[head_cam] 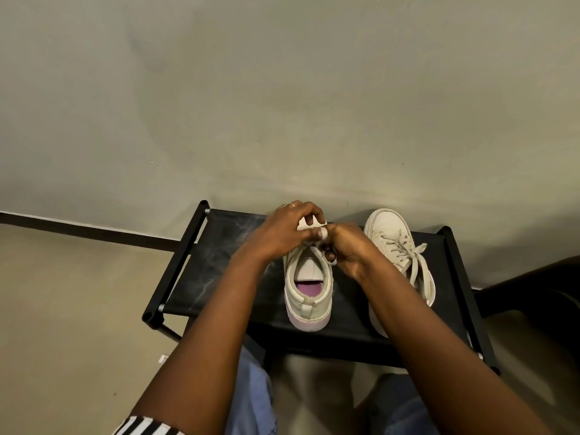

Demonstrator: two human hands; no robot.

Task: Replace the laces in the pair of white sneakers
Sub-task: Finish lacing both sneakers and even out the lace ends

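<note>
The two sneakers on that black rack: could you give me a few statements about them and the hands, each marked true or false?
1. Both hands, the left hand and the right hand, work at the front of the left sneaker. True.
2. The right sneaker has no lace in it. False: a lace is threaded through it, with loose ends hanging.
3. Both sneakers stand on a black rack. True.
4. The sneakers point their toes towards the person. False: their heels face the person and their toes face the wall.
5. The left hand wears a ring. True.
</note>
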